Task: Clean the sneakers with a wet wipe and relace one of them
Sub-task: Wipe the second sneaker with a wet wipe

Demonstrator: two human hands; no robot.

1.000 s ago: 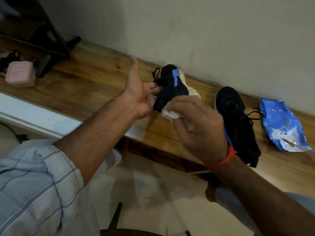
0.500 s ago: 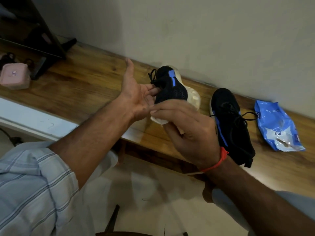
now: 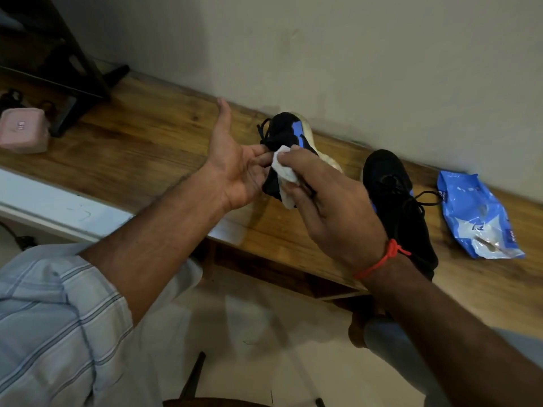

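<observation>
From the head view, the left hand [image 3: 235, 168] held up a black sneaker [image 3: 286, 142] with a blue stripe and a pale sole, its thumb stuck out straight and its fingers reaching behind the shoe, so the grip itself was mostly hidden. The right hand [image 3: 329, 207] pinched a crumpled white wet wipe [image 3: 283, 171] between thumb and fingertips and pressed it against the near side of that shoe. The shoe looked light and soft in its knit upper, firm only at the sole, so the sole or heel seemed the safest place to hold it; the wipe was limp and would bunch. The second sneaker [image 3: 399, 207] lay on the wooden tabletop [image 3: 141, 142] just right of the held one, laces loose, with the blue wipe packet [image 3: 476, 212] beyond it.
</observation>
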